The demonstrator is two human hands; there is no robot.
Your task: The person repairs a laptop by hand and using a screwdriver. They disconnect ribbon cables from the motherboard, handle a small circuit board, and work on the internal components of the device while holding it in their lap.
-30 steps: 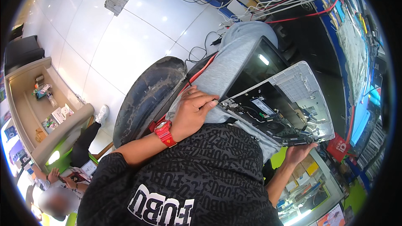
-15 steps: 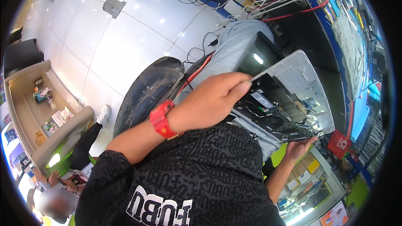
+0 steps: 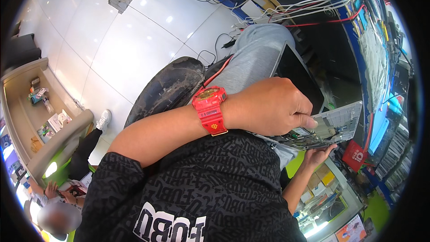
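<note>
An opened laptop (image 3: pixel 286 141) rests on my lap, its dark screen (image 3: pixel 299 74) lying toward my knee and its inner parts partly showing. Its silver cover (image 3: pixel 342 121) stands tilted up from the body, inner side facing me. My left hand (image 3: pixel 275 107), with a red watch (image 3: pixel 209 110) at the wrist, reaches across and pinches the cover's edge between thumb and curled fingers; the hand hides much of the laptop. At the far right edge, my right hand (image 3: pixel 319 156) grips the laptop and cover from below, its fingertips showing at the rim.
White cables (image 3: pixel 313 9) and a red cable run along the dark bench at upper right. A red box (image 3: pixel 354 156) and a glass display case (image 3: pixel 329 197) stand at right. Behind my left arm is a worn black seat (image 3: pixel 168 87). Another person (image 3: pixel 60 197) sits at lower left.
My left hand has moved right and toward me, bringing the silver cover lower and more steeply tilted. My right hand stays at the laptop's edge.
</note>
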